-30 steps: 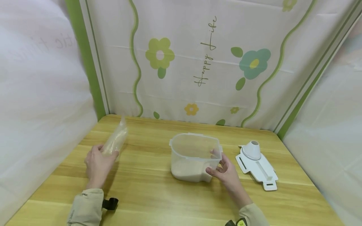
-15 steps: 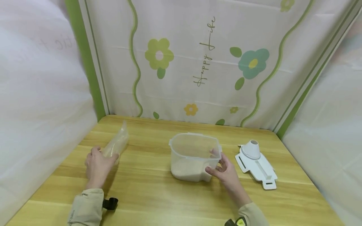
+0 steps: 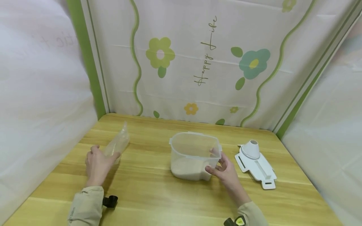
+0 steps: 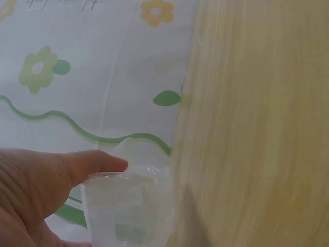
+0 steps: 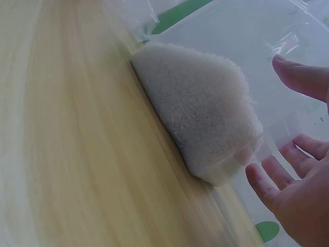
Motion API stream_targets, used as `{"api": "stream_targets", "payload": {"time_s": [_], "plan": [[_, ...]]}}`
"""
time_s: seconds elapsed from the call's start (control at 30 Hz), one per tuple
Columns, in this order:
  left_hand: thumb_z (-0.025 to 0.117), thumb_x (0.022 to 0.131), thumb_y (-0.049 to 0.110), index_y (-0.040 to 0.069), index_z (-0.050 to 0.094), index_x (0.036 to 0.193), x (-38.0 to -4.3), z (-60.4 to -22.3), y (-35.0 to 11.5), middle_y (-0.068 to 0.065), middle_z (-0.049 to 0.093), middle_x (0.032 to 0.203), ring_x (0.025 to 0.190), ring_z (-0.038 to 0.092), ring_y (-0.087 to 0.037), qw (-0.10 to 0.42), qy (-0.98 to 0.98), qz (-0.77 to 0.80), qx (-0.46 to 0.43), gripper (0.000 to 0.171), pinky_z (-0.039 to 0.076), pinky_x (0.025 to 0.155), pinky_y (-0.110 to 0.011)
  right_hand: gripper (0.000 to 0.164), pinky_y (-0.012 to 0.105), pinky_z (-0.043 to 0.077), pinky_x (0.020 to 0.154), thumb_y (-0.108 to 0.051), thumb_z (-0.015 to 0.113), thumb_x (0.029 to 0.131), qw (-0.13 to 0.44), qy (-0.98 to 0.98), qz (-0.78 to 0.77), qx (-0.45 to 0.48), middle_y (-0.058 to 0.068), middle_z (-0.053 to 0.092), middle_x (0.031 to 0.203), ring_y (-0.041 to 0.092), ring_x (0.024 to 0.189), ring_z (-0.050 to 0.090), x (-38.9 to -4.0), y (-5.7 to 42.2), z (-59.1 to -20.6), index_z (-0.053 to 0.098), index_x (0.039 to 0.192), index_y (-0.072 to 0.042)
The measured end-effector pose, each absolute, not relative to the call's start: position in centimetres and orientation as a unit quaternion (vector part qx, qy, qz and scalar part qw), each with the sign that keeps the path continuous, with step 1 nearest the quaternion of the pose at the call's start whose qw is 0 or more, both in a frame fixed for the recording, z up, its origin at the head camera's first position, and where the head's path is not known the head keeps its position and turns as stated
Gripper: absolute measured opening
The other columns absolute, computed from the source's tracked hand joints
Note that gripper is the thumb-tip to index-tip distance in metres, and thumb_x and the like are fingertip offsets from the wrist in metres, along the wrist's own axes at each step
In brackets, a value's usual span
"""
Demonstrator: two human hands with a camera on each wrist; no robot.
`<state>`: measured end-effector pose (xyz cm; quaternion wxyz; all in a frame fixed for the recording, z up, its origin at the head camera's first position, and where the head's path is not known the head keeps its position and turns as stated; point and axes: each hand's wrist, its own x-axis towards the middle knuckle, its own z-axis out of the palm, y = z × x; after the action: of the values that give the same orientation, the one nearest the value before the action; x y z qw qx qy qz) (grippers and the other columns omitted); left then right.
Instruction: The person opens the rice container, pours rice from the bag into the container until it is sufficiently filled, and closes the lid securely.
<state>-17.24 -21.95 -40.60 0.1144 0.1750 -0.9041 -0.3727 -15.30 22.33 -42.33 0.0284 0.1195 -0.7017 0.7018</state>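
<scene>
My left hand [image 3: 97, 164] holds a clear plastic bag [image 3: 118, 144] at the left of the table, its thumb on one side and fingers on the other. The bag's pointed top leans up and right; the left wrist view shows it see-through. In the middle stands a translucent lidless container [image 3: 181, 157] with white rice [image 5: 190, 103] in its lower part. My right hand [image 3: 226, 172] grips the container's right end, thumb at the near side and fingers round the far side. Part of those fingers shows through the clear wall.
Right of the container lies a white plastic lid [image 3: 261, 168] with a cone-shaped spout [image 3: 251, 150] standing on it. Beneath everything is a wood-grain table [image 3: 158, 201]. A flower-printed curtain [image 3: 175, 84] closes off the back, and white sheets [image 3: 42, 94] hang at both sides.
The plastic bag's top has dropped slightly and tipped a little to the right in my left hand. Container, right hand and lid keep their places.
</scene>
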Motion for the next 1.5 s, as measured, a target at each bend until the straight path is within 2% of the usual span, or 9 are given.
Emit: {"api": "stream_targets", "payload": {"time_s": [0.17, 0.33, 0.5, 0.63, 0.9, 1.07, 1.23, 1.37, 1.5], "plan": [[0.077, 0.081, 0.051, -0.013, 0.025, 0.146, -17.4, -40.4, -21.5, -0.042, 0.026, 0.139, 0.123, 0.026, -0.056, 0.14, -0.904, -0.372, 0.156, 0.105, 0.03, 0.096, -0.065, 0.075, 0.034, 0.052, 0.092, 0.007, 0.075, 0.081, 0.028, -0.699, 0.705, 0.119, 0.017, 0.04, 0.149, 0.038, 0.129, 0.042, -15.3, 22.3, -42.5, 0.038, 0.146, 0.001], [0.075, 0.081, 0.057, -0.004, 0.023, 0.15, -17.7, -39.7, -20.7, -0.031, 0.012, 0.15, 0.134, 0.016, -0.05, 0.157, -0.89, -0.412, 0.113, 0.106, 0.033, 0.097, -0.066, 0.075, 0.034, 0.052, 0.092, 0.008, 0.074, 0.081, 0.027, -0.697, 0.707, 0.12, 0.018, 0.039, 0.149, 0.037, 0.129, 0.041, -15.1, 22.4, -42.6, 0.037, 0.147, 0.002], [0.077, 0.078, 0.057, 0.001, 0.023, 0.151, -17.7, -38.9, -19.8, -0.025, 0.012, 0.154, 0.133, 0.022, -0.048, 0.168, -0.877, -0.448, 0.045, 0.107, 0.035, 0.096, -0.069, 0.076, 0.035, 0.053, 0.09, 0.008, 0.074, 0.082, 0.022, -0.694, 0.71, 0.117, 0.02, 0.038, 0.149, 0.031, 0.124, 0.048, -15.2, 22.4, -42.5, 0.036, 0.147, 0.002], [0.082, 0.076, 0.051, 0.008, 0.022, 0.154, -17.6, -38.4, -18.7, -0.019, 0.014, 0.156, 0.135, 0.024, -0.045, 0.179, -0.862, -0.474, -0.014, 0.108, 0.03, 0.1, -0.07, 0.077, 0.036, 0.054, 0.089, 0.007, 0.075, 0.082, 0.013, -0.689, 0.715, 0.118, 0.02, 0.037, 0.15, 0.03, 0.12, 0.052, -15.3, 22.3, -42.3, 0.035, 0.148, 0.001], [0.084, 0.074, 0.051, 0.029, 0.001, 0.159, -17.2, -37.9, -15.4, -0.005, 0.003, 0.163, 0.144, 0.008, -0.041, 0.057, -0.85, -0.515, -0.099, 0.12, 0.02, 0.105, -0.072, 0.075, 0.036, 0.054, 0.088, 0.007, 0.074, 0.082, 0.011, -0.685, 0.719, 0.116, 0.019, 0.036, 0.15, 0.032, 0.117, 0.055, -15.2, 22.4, -42.3, 0.037, 0.147, 0.001], [0.085, 0.074, 0.047, 0.028, -0.005, 0.158, -16.8, -38.0, -13.9, 0.0, 0.002, 0.163, 0.145, 0.009, -0.04, 0.018, -0.835, -0.534, -0.132, 0.124, 0.022, 0.11, -0.063, 0.076, 0.037, 0.054, 0.088, 0.008, 0.075, 0.082, 0.009, -0.683, 0.72, 0.121, 0.019, 0.037, 0.15, 0.031, 0.118, 0.054, -15.3, 22.3, -42.4, 0.037, 0.147, 0.001], [0.085, 0.076, 0.043, 0.025, -0.004, 0.158, -16.6, -38.1, -12.8, -0.002, 0.004, 0.163, 0.146, 0.011, -0.036, -0.008, -0.812, -0.56, -0.166, 0.123, 0.022, 0.113, -0.055, 0.076, 0.037, 0.054, 0.089, 0.007, 0.075, 0.082, 0.011, -0.69, 0.714, 0.119, 0.017, 0.038, 0.149, 0.031, 0.122, 0.051, -15.4, 22.3, -42.3, 0.037, 0.147, 0.0], [0.086, 0.077, 0.037, 0.019, -0.001, 0.159, -16.5, -38.4, -11.8, -0.007, 0.012, 0.162, 0.146, 0.015, -0.029, -0.021, -0.791, -0.582, -0.188, 0.121, 0.021, 0.115, -0.049, 0.075, 0.036, 0.053, 0.09, 0.006, 0.075, 0.082, 0.016, -0.696, 0.708, 0.115, 0.016, 0.039, 0.149, 0.03, 0.122, 0.05, -15.3, 22.3, -42.2, 0.038, 0.147, 0.0], [0.088, 0.075, 0.034, 0.014, 0.01, 0.158, -16.7, -39.1, -10.9, -0.008, 0.024, 0.158, 0.144, 0.024, -0.025, -0.024, -0.771, -0.608, -0.187, 0.115, 0.026, 0.114, -0.044, 0.075, 0.035, 0.053, 0.09, 0.006, 0.076, 0.081, 0.017, -0.697, 0.708, 0.112, 0.015, 0.04, 0.149, 0.03, 0.12, 0.052, -15.2, 22.2, -42.2, 0.039, 0.146, -0.001]]}}
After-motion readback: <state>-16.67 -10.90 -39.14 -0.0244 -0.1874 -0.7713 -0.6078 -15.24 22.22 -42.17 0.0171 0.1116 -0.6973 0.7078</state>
